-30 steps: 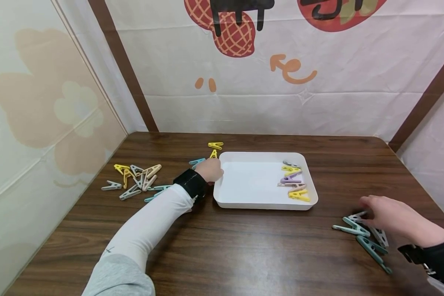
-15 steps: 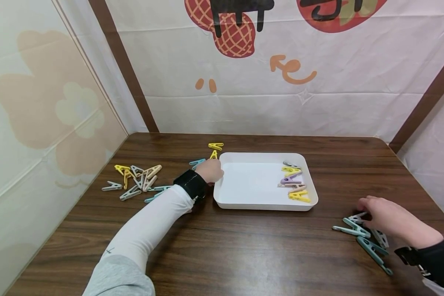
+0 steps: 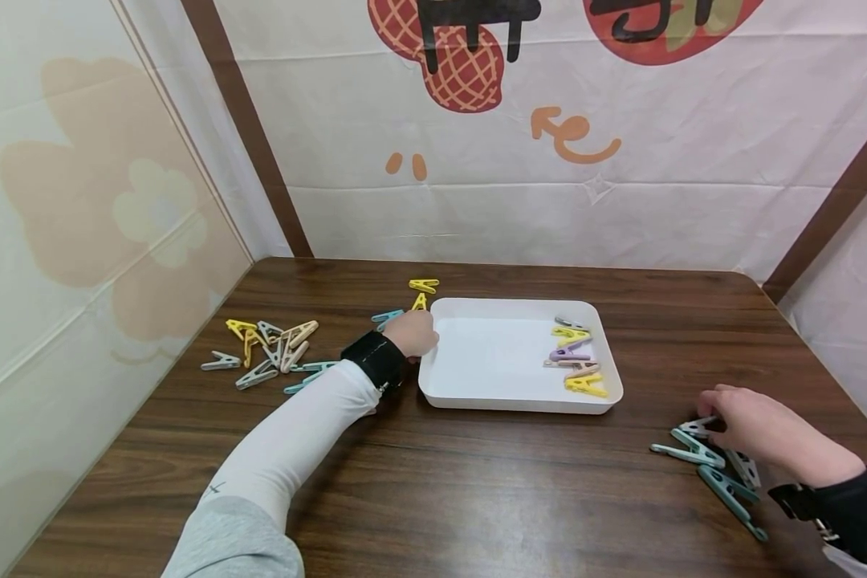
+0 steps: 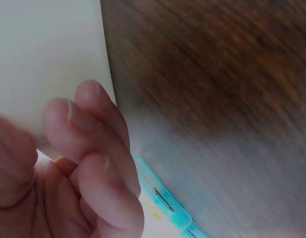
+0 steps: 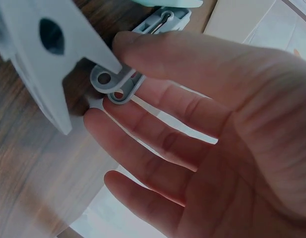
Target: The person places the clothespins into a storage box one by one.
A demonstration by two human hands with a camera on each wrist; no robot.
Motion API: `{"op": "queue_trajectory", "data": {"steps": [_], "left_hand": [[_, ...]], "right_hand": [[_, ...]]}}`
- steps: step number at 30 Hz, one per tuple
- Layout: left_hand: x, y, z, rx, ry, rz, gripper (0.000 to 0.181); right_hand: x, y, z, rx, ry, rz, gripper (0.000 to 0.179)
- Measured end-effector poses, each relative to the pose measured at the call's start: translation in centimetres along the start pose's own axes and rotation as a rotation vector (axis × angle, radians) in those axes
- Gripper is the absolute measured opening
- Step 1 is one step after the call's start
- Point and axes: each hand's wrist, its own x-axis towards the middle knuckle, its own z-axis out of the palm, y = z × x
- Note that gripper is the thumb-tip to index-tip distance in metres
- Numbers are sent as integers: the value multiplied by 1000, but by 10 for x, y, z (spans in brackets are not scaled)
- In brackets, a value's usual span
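Observation:
My left hand (image 3: 413,333) grips the left edge of a white tray (image 3: 487,353). In the left wrist view its fingers (image 4: 105,129) curl over the tray wall (image 4: 58,54). Inside the tray, along its right side, lie several clothespins, among them a purple one (image 3: 567,353) and a yellow one (image 3: 587,386). My right hand (image 3: 766,433) is over a small group of clothespins at the right. Its thumb and fingers pinch a grey clothespin (image 5: 118,82) by the handle end. Beside it lie a pale green clothespin (image 3: 697,453), a dark green clothespin (image 3: 730,502) and a light grey clothespin (image 3: 744,468).
On the left of the brown table (image 3: 477,498) lies a loose pile of yellow, grey, beige and blue clothespins (image 3: 270,353). Behind my left hand are a blue clothespin (image 3: 386,317) and two yellow clothespins (image 3: 423,284). White printed sheets (image 3: 477,217) hang behind and beside the table.
My right hand has shifted slightly left over the clothespins. The left hand keeps its hold on the tray, and the tray and the other clothespins stay put.

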Motion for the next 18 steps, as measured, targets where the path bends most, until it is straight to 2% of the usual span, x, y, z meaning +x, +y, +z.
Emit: {"op": "queue_trajectory", "data": {"steps": [7,13,18], "left_hand": [[0,0,0,7,1,4,23],[0,1,-1,7,-1,1,23],[2,-1,1,3,-2,-3,23]], "right_hand": [[2,-2,-11,4,15,22,21],[7,-10,-24,-4,102,-6,19],[18,-24,-37,-15,160,-46,14]]}}
